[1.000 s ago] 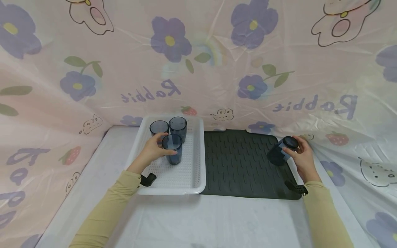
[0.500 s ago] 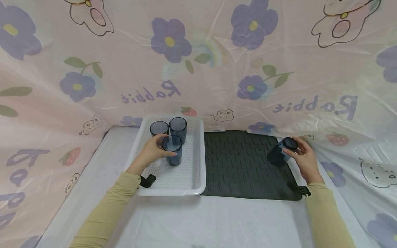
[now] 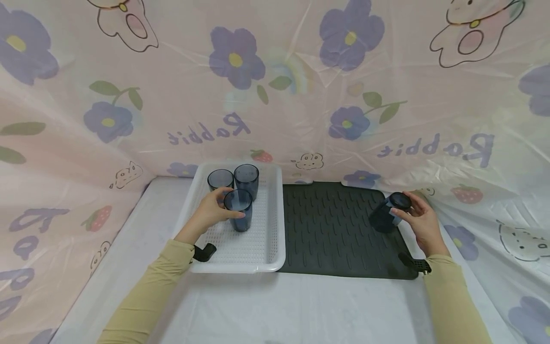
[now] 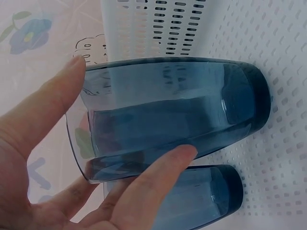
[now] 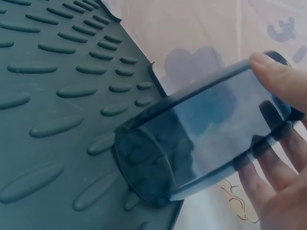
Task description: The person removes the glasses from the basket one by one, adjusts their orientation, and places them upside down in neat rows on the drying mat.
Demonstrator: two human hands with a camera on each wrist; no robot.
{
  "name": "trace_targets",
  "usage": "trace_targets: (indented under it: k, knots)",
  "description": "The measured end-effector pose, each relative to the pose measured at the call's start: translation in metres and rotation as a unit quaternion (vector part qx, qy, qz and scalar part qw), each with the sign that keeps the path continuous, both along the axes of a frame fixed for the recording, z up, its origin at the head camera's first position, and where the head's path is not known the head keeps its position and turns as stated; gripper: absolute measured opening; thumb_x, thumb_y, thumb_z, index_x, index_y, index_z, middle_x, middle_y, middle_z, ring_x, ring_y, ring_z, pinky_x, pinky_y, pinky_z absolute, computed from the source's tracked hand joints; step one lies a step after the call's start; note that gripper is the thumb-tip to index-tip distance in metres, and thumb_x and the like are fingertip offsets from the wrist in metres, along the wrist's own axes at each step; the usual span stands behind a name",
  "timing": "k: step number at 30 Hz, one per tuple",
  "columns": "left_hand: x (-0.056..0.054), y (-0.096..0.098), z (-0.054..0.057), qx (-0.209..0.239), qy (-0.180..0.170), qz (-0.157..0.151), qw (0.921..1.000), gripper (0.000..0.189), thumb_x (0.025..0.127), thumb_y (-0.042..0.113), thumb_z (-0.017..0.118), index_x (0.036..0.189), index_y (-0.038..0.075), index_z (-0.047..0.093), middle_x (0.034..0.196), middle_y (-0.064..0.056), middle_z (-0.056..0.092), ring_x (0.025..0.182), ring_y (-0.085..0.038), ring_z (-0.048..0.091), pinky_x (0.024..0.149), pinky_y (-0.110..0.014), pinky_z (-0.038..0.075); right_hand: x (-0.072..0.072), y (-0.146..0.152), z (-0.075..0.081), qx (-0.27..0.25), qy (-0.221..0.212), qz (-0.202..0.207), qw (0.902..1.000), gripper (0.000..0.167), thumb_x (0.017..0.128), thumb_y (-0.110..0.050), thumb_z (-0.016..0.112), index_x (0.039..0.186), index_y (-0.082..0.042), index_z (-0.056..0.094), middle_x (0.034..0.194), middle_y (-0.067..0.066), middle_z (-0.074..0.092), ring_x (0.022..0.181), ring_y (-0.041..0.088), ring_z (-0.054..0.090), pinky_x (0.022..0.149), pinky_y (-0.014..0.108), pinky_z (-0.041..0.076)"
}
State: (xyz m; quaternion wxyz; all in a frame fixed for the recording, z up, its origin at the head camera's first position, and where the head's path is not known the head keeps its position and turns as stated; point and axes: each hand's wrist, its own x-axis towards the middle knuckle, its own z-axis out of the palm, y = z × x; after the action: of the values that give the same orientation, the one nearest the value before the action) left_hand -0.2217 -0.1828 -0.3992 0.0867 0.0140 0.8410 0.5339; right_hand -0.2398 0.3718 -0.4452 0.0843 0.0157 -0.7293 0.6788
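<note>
In the head view, my left hand [image 3: 209, 213] grips a blue-tinted drinking glass [image 3: 241, 220] near its rim, thumb on one side and fingers on the other. This glass stands mouth up in the white perforated tray [image 3: 263, 265]. Two similar glasses, a left one [image 3: 220, 177] and a right one [image 3: 247, 180], stand just behind it. My right hand [image 3: 423, 222] holds another blue glass [image 5: 211, 124] by its thick base end. That glass is upside down and leaning, its mouth at the right edge of the dark ribbed mat [image 3: 331, 229].
The tray and mat lie side by side on a white-covered table [image 3: 301, 306]. A patterned plastic sheet [image 3: 292, 119] hangs behind and along both sides, close to the right hand. Black straps circle both wrists.
</note>
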Motion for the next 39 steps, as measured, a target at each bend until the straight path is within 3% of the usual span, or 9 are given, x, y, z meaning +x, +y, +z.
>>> trace_targets:
  k: [4,8,16,24,31,39]
  knots:
    - [-0.0011,-0.0005,-0.0005,0.003,-0.004,0.000,1.0000,0.092,0.070,0.022,0.088,0.146,0.011,0.036,0.141,-0.025,0.035,0.114,-0.038,0.049,0.077,-0.039,0.057,-0.0006,0.0018,-0.0015,-0.039,0.018,0.037,0.9984,0.064,0.085,0.009,0.067,0.142,-0.014,0.048,0.135,-0.002,0.050,0.112,0.002,0.053,0.085,0.009,0.046]
    - [-0.0030,-0.0008,-0.0008,0.008,-0.009,0.001,0.9999,0.093,0.070,0.023,0.088,0.146,0.011,0.036,0.143,-0.024,0.033,0.118,-0.039,0.046,0.078,-0.040,0.057,-0.0013,0.0018,-0.0006,-0.043,0.018,0.056,0.9974,0.064,0.085,0.010,0.066,0.142,-0.013,0.047,0.135,0.001,0.049,0.113,0.001,0.054,0.086,0.009,0.046]
    - [-0.0041,0.0001,-0.0005,0.021,-0.015,0.010,0.9996,0.093,0.071,0.021,0.087,0.146,0.011,0.035,0.148,-0.021,0.030,0.131,-0.040,0.035,0.081,-0.040,0.057,-0.0040,-0.0044,0.0042,-0.012,0.002,0.046,0.9988,0.067,0.088,0.002,0.067,0.146,-0.018,0.042,0.147,0.002,0.038,0.134,0.013,0.034,0.089,0.010,0.041]
    - [-0.0032,0.0004,-0.0003,0.042,-0.020,0.014,0.9988,0.092,0.070,0.017,0.088,0.146,0.009,0.036,0.150,-0.021,0.029,0.134,-0.039,0.032,0.083,-0.042,0.056,-0.0038,-0.0051,-0.0006,-0.032,0.005,0.037,0.9988,0.065,0.087,0.007,0.066,0.143,-0.017,0.044,0.138,0.004,0.042,0.124,0.011,0.042,0.086,0.010,0.041]
    - [-0.0005,-0.0019,0.0024,0.042,-0.029,0.033,0.9982,0.092,0.068,0.017,0.089,0.144,0.010,0.039,0.148,-0.022,0.032,0.129,-0.039,0.040,0.081,-0.040,0.057,-0.0041,-0.0055,-0.0011,-0.036,0.005,0.037,0.9986,0.065,0.087,0.007,0.066,0.143,-0.017,0.045,0.138,0.003,0.042,0.128,0.012,0.039,0.088,0.010,0.040]
    - [0.0047,-0.0065,0.0090,0.043,-0.029,0.040,0.9979,0.091,0.068,0.018,0.089,0.144,0.012,0.039,0.148,-0.019,0.033,0.122,-0.040,0.047,0.083,-0.043,0.056,-0.0045,-0.0040,-0.0037,-0.043,0.017,0.040,0.9981,0.065,0.087,0.009,0.064,0.143,-0.017,0.045,0.139,0.000,0.043,0.119,0.008,0.046,0.087,0.010,0.041]
